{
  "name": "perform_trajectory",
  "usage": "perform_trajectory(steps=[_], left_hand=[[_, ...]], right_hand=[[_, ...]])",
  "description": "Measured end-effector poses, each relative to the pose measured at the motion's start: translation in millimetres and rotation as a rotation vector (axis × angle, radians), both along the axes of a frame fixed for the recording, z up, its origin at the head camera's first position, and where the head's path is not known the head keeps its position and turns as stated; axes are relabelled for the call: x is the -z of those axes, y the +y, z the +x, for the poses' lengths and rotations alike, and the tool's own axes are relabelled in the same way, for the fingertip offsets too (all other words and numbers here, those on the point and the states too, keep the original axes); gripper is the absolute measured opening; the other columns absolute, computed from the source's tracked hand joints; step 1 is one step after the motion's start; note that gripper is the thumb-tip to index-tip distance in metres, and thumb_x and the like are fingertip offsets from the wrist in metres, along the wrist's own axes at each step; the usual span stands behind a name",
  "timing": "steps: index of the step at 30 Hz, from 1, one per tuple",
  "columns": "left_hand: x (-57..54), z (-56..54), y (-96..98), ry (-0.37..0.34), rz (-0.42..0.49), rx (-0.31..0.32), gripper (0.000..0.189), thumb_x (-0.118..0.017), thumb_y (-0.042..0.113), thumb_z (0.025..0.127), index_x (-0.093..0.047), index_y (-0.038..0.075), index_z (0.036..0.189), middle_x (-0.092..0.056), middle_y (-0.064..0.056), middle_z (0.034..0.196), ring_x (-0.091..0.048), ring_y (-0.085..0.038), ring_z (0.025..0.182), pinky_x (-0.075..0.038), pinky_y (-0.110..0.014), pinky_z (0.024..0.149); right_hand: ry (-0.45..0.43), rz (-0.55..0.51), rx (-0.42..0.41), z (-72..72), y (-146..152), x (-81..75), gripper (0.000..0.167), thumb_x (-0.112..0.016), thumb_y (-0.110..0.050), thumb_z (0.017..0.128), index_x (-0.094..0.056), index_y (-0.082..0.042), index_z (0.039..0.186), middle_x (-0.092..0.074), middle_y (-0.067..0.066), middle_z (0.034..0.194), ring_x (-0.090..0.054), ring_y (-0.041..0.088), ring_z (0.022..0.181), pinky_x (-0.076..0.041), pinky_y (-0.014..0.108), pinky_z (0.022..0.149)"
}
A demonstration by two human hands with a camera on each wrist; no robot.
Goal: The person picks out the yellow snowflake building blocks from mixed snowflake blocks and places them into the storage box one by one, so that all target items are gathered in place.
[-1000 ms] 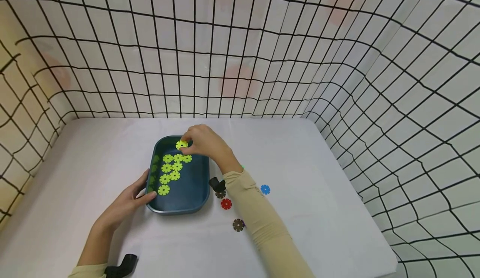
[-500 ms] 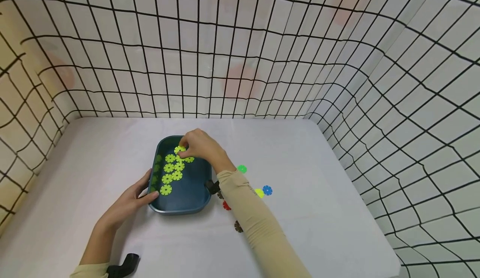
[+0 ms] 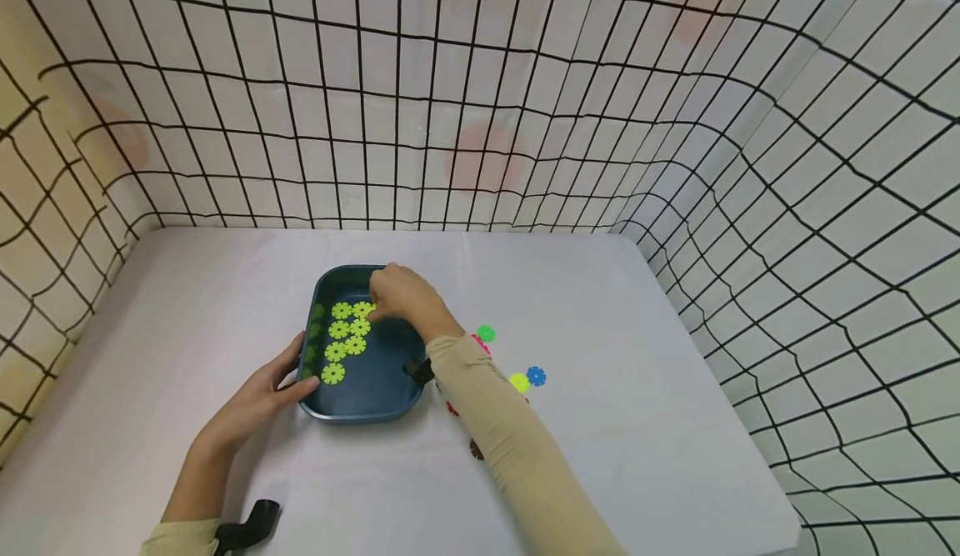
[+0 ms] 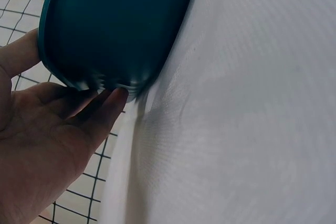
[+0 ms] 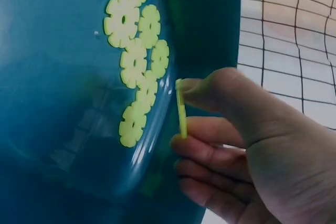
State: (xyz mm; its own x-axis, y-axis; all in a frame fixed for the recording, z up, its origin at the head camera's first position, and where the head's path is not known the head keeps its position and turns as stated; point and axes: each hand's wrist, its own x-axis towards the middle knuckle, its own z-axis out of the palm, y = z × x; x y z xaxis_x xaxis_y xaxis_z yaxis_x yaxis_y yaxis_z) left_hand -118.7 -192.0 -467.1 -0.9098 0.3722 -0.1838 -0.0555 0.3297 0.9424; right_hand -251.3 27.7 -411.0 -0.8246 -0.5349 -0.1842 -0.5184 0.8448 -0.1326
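Observation:
A dark blue-green tray (image 3: 375, 406) lies left of the table's middle. Several yellow-green flower-shaped discs (image 3: 339, 329) with notched edges and centre holes lie in it. My left hand (image 3: 258, 402) holds the tray's left side, thumb at the rim; in the left wrist view its fingers press the outer wall. My right hand (image 3: 405, 293) is over the tray's far right part. Between its thumb and fingers it pinches one yellow-green disc (image 5: 182, 109), seen edge-on in the right wrist view, apart from the others (image 5: 134, 64). In the head view the hand covers that disc.
Right of the tray, loose discs lie on the white table (image 3: 637, 423): a green one (image 3: 486, 333), a blue one (image 3: 536, 375), a yellow one (image 3: 519, 383) and a brown one (image 3: 476, 449). My right sleeve partly covers some. Black netting (image 3: 472, 131) walls the far side and flanks.
My right hand has come a little nearer within the tray, and the disc it pinches has gone out of sight in the head view. My left hand keeps its hold on the tray.

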Motion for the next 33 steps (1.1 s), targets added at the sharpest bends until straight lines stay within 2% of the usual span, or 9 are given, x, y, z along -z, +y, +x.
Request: perform_trajectory(steps=[3, 8, 19, 33], left_hand=[[-0.3, -0.3, -0.1, 0.002, -0.001, -0.004, 0.085, -0.061, 0.024, 0.096, -0.003, 0.010, 0.157, -0.001, -0.018, 0.164, -0.002, -0.051, 0.147, -0.013, -0.072, 0.111], [0.8, -0.3, -0.4, 0.002, -0.005, -0.008, 0.086, -0.061, 0.023, 0.096, -0.002, 0.008, 0.157, 0.000, -0.019, 0.164, -0.002, -0.052, 0.147, -0.013, -0.072, 0.112], [-0.4, 0.6, 0.8, -0.024, -0.015, -0.003, 0.087, -0.061, 0.026, 0.096, -0.001, 0.008, 0.157, 0.000, -0.020, 0.164, -0.006, -0.055, 0.145, -0.015, -0.071, 0.112], [-4.3, 0.6, -0.2, -0.024, -0.016, 0.002, 0.086, -0.060, 0.026, 0.097, -0.001, 0.010, 0.157, 0.001, -0.019, 0.164, -0.007, -0.056, 0.145, -0.017, -0.071, 0.112]], right_hand=[[0.020, 0.077, 0.013, -0.2, -4, 2.3, 0.023, -0.076, -0.040, 0.083, -0.069, -0.019, 0.077, -0.065, -0.008, 0.078, -0.058, 0.006, 0.070, -0.051, 0.021, 0.066], [-0.029, 0.169, 0.054, 1.5, -11, 5.1, 0.025, -0.075, -0.043, 0.083, -0.065, -0.020, 0.084, -0.063, -0.006, 0.084, -0.061, 0.011, 0.078, -0.052, 0.026, 0.069], [-0.091, 0.168, 0.108, 6.0, -16, 15.7, 0.028, -0.076, -0.040, 0.082, -0.061, -0.020, 0.094, -0.059, -0.005, 0.086, -0.059, 0.010, 0.075, -0.050, 0.024, 0.063], [-0.064, 0.183, 0.133, 6.2, -19, 14.8, 0.028, -0.076, -0.045, 0.081, -0.063, -0.021, 0.090, -0.060, -0.006, 0.080, -0.059, 0.010, 0.071, -0.050, 0.025, 0.062]])
